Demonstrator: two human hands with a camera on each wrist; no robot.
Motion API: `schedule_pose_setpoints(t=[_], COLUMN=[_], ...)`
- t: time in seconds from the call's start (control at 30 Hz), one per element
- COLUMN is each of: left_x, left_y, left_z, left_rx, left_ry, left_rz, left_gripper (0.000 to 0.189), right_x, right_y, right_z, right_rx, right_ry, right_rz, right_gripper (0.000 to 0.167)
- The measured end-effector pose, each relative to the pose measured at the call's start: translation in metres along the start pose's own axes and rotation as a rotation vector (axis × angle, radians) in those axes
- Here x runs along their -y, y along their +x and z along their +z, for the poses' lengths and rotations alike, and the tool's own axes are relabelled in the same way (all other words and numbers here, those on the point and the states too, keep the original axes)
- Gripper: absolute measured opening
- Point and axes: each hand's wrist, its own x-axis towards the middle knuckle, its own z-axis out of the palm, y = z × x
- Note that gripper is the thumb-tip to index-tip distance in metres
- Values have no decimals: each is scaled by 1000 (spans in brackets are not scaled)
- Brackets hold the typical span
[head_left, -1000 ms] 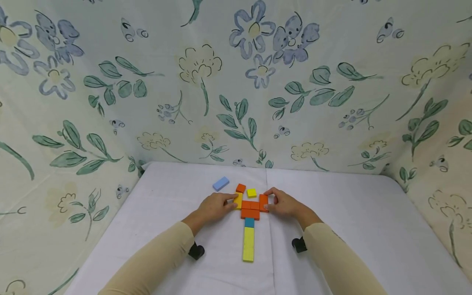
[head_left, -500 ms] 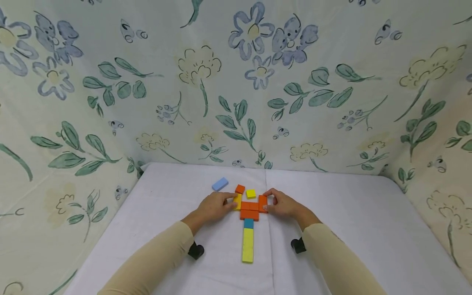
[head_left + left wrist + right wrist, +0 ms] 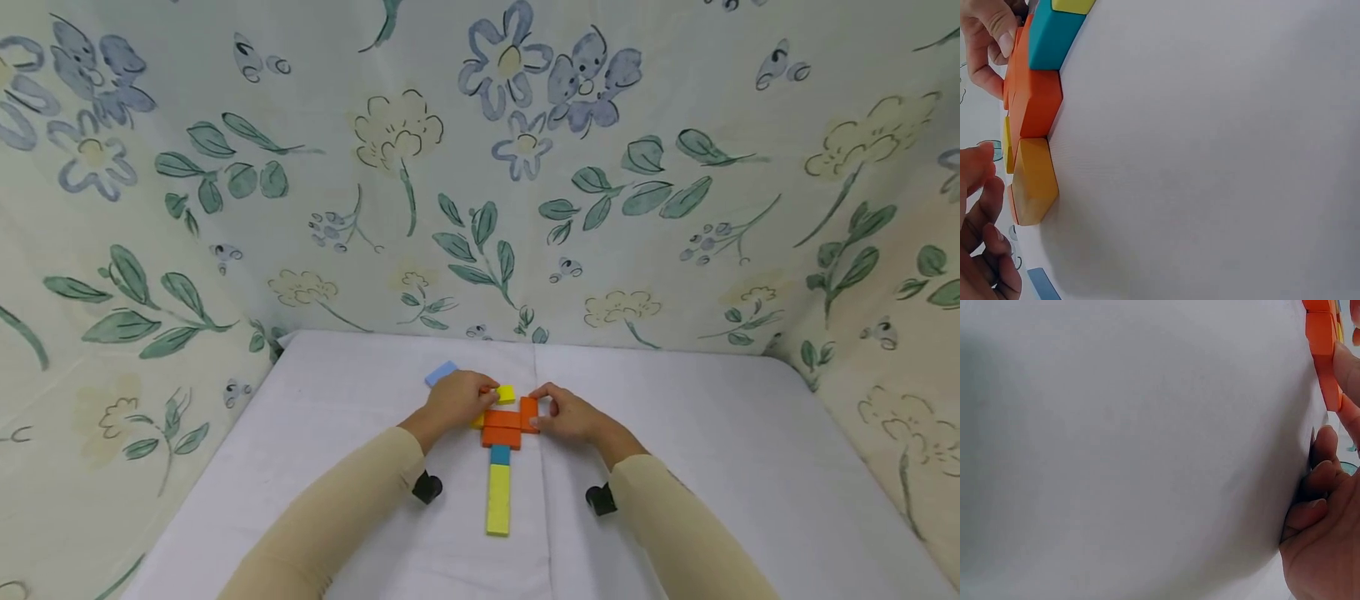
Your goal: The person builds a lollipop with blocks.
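My left hand (image 3: 459, 398) has thumb and forefinger about a small orange block (image 3: 487, 388), mostly covered in the head view. Below that hand lies a golden-yellow block (image 3: 1036, 181), its side butted against the orange ones. My right hand (image 3: 573, 414) pinches an upright-lying orange block (image 3: 528, 414) lengthwise, forefinger at its far end and thumb at its near end. Between the two hands sit further orange blocks (image 3: 502, 436). From these a teal block (image 3: 499, 455) and a long light-yellow strip (image 3: 498, 500) run toward me. A small yellow square block (image 3: 506, 394) lies just behind.
A light-blue block (image 3: 441, 372) lies behind my left hand, partly covered. White cloth (image 3: 675, 433) covers the table, with flowered fabric (image 3: 480, 167) hanging behind it and at both sides.
My left hand has let go of the golden-yellow block and moved right and back to the small orange block. My right hand still holds its orange block; the view shifts slightly.
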Motion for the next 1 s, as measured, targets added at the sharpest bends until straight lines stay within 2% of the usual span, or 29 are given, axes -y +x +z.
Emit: schedule_pose_setpoints(t=[0.13, 0.37, 0.77, 1.0], left_x=[-1, -3, -11, -12], left_y=[5, 10, 8, 7], left_z=[5, 8, 17, 19], left_rx=[4, -16, 4, -7], left_ry=[33, 58, 36, 60], left_rz=[-38, -26, -50, -49], left_gripper=[36, 36, 30, 28], right_x=[2, 2, -1, -1], right_y=[0, -1, 0, 0], right_z=[2, 1, 1, 0], right_rx=[-5, -7, -3, -5], right_ry=[2, 4, 23, 18], right_rz=[-1, 4, -14, -22], right_gripper=[45, 44, 44, 45])
